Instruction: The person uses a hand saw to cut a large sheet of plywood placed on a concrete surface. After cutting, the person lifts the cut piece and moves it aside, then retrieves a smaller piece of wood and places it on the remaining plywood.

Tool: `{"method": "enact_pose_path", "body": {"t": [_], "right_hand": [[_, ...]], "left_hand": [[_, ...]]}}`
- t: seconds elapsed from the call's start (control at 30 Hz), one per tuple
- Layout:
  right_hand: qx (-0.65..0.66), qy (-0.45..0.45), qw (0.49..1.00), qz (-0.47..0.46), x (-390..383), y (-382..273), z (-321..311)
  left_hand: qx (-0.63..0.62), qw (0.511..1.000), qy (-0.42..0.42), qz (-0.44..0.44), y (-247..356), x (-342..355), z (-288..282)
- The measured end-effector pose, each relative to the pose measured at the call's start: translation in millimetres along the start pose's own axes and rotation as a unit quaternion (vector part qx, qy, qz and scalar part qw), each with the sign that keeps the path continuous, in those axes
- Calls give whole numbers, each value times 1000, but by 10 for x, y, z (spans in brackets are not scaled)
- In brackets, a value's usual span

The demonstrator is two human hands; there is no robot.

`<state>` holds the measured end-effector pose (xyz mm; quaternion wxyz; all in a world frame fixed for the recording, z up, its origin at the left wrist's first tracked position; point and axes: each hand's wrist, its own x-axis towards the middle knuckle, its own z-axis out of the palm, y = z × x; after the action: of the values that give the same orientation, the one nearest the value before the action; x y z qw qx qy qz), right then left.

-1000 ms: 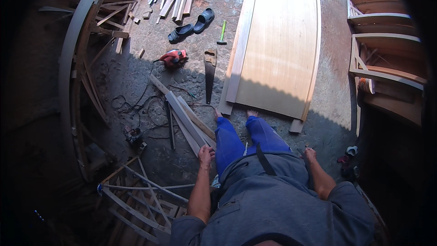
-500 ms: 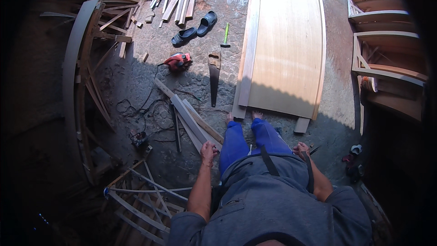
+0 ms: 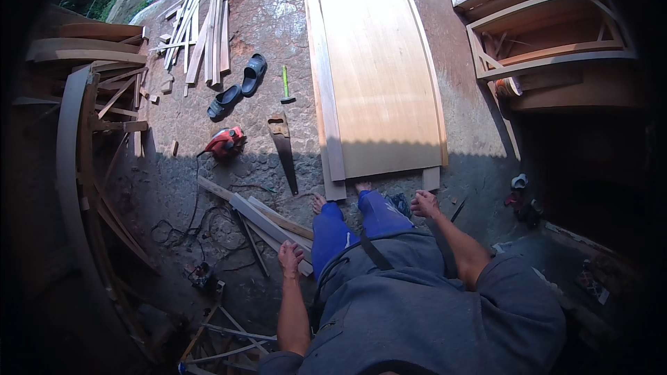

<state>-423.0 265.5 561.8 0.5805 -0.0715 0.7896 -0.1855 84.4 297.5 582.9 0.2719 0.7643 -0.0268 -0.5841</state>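
My left hand point(image 3: 290, 257) hangs by my blue-trousered left leg, beside loose wooden strips point(image 3: 257, 215), with its fingers curled; I cannot make out anything in it. My right hand point(image 3: 424, 204) is raised near the lower right corner of a long plywood panel point(image 3: 375, 76), fingers pinched on something too small or hidden to tell. The panel lies on long boards point(image 3: 431, 178) by my bare feet. A handsaw point(image 3: 283, 160), a red power tool point(image 3: 226, 142), a green-handled hammer point(image 3: 285, 83) and dark clogs point(image 3: 253, 73) lie on the ground left of it.
Curved wooden frames point(image 3: 73, 139) stand at the left, and more box-like frames point(image 3: 528, 31) at the right. Strips point(image 3: 215, 35) are piled at upper left. Cables point(image 3: 201, 232) wind over the ground. Small dark items point(image 3: 517, 198) sit at right. A lattice frame point(image 3: 226, 347) lies at lower left.
My right hand has risen forward and inward from my hip toward the panel. My view has shifted, showing greenery at upper left; my left hand stays low by my leg.
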Motion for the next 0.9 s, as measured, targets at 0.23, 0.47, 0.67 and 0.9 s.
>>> {"method": "enact_pose_path", "body": {"t": [0.23,0.47,0.67,0.9], "right_hand": [[41,1,999,-31,-396,731,639],[33,40,999,-4,-550,996,952],[-39,40,993,-103,-532,1021,1040],[65,47,997,-3,-948,861,1021]], "left_hand": [[11,1000,27,3,425,321,-776],[38,999,10,8,616,590,-1116],[66,998,-25,0,558,556,-1074],[57,998,-6,0,485,630,-1161]]}}
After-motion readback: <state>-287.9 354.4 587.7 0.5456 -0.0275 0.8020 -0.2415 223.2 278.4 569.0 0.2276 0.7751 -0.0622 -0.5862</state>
